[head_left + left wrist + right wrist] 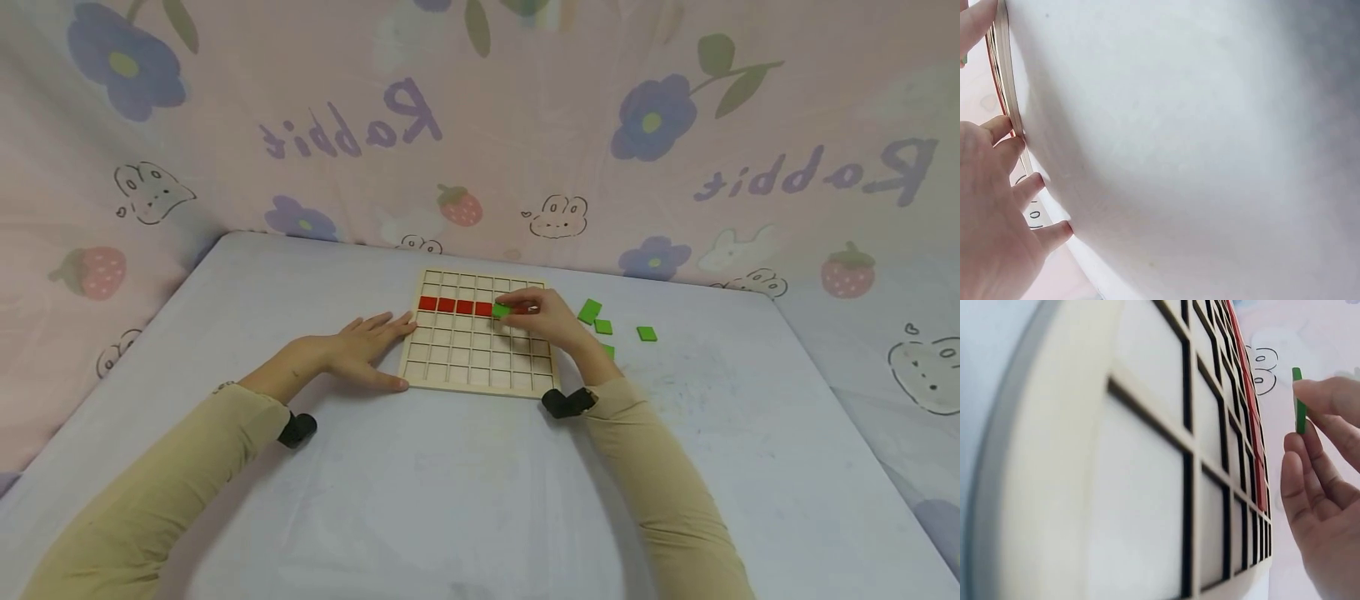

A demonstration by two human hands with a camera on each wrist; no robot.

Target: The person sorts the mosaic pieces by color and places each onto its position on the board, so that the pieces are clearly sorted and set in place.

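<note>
A pale wooden grid board lies on the table, a row of red square tiles filling cells in one of its upper rows. My right hand pinches a green square tile between thumb and fingers, over the board at the right end of the red row. In the right wrist view, the tile stands edge-on in the fingertips. My left hand rests spread out on the table, thumb and fingertips at the board's left edge. The left wrist view shows its straight fingers beside the board's side.
Several loose green tiles lie to the right of the board, one farther out and another partly hidden by the right wrist. A white cloth covers the table. Behind it hangs a pink patterned curtain.
</note>
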